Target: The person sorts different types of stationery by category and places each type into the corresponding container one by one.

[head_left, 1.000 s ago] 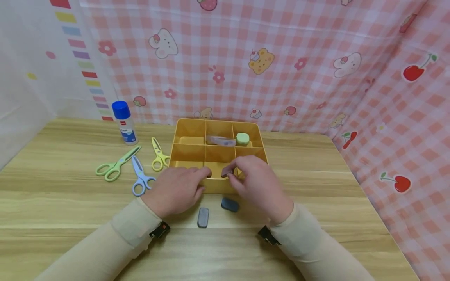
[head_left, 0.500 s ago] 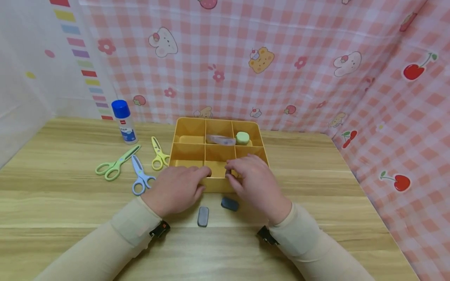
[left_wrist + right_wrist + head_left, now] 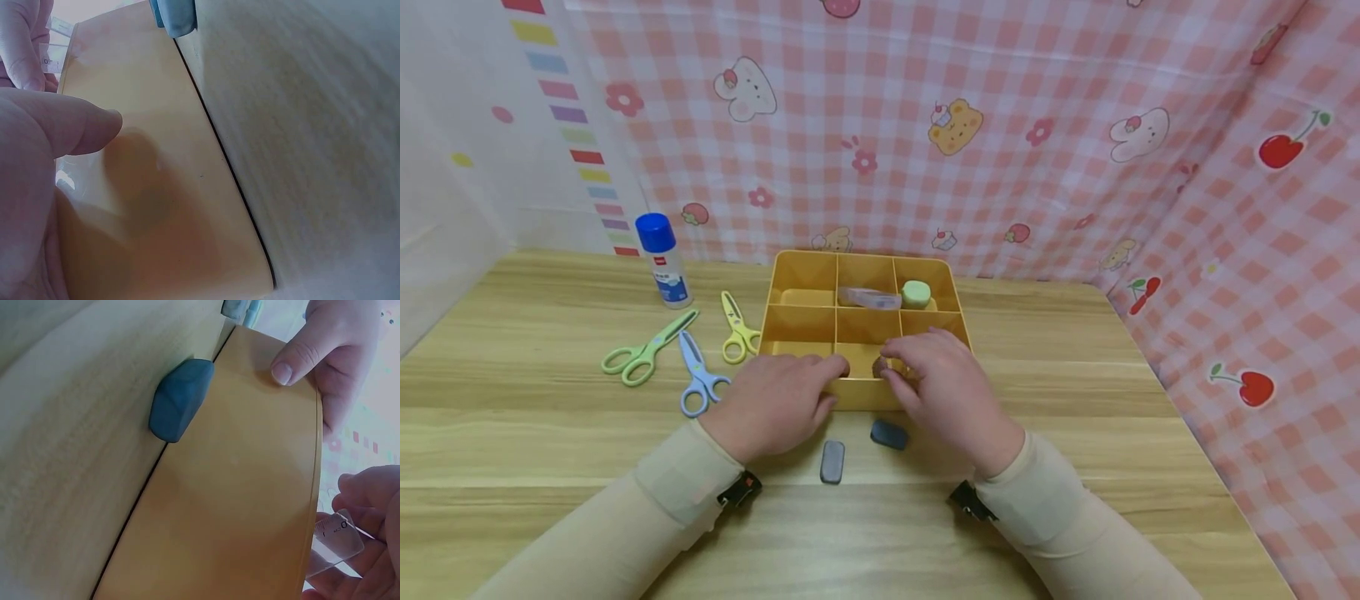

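A: Take the box [image 3: 868,396] as the clock's centre, twelve toward the curtain [image 3: 850,229]. What could go wrong, from the left?

B: The blue scissors [image 3: 699,379] at eight lie just beside the left hand [image 3: 778,404], so a swing of that arm could knock them. That hand, at seven, grips the box's front wall, thumb outside and fingers over the rim. If the hold loosens, the box could shift; if it pulls, the box could run into the grey block [image 3: 832,462] and dark block [image 3: 889,434], both near six.

A: And rightward?

B: The right hand [image 3: 951,392], toward four, pinches the clear ruler [image 3: 337,542] at the front compartments; I can't tell which one its end is in. It looks smooth, so a light pinch could let it slide, or a tilt could snag it on the rim.

A: The surface?

B: A wood-grain table [image 3: 1075,375]. Glue [image 3: 664,267] stands at ten; green scissors [image 3: 658,340] lie at nine, yellow scissors [image 3: 739,327] nearer the box. Inside, a clear thing [image 3: 869,298] sits back middle, a green thing [image 3: 916,294] back right.

A: The room?

B: White cloth [image 3: 460,200] with coloured bars at ten, then the pink checked curtain across twelve, cherries printed on it toward three.
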Motion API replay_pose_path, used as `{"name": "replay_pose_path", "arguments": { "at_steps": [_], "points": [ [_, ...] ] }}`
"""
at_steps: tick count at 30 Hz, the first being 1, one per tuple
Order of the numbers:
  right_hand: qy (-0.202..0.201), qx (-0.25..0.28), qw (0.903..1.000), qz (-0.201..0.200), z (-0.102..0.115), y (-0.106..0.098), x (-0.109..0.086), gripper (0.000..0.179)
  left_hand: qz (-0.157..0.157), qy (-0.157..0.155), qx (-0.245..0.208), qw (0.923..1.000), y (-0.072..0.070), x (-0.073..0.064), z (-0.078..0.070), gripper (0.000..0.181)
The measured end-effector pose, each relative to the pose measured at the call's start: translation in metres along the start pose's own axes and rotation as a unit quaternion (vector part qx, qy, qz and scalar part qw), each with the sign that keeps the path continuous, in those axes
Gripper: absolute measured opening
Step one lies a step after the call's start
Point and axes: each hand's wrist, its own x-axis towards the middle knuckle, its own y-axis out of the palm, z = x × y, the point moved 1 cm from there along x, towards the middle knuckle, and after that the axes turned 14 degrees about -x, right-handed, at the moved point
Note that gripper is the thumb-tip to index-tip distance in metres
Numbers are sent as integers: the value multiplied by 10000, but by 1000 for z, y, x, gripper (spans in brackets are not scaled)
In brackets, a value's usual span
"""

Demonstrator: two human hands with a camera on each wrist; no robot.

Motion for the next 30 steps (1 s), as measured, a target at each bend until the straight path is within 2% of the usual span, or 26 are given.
{"name": "replay_pose_path", "arguments": {
  "at_steps": [9,21,30],
  "points": [
    [72,-54,9999,63,-3,1,-1,16,-29,34,-7,10000,1,0,0,20],
    [53,41,9999,-105,-3,-1,-1,18,-86,82,24,9999,1,0,1,20],
    [-237,184,9987,-414,1,-4,-4,12,-177,152,42,9997,2,0,2,20]
  ]
}}
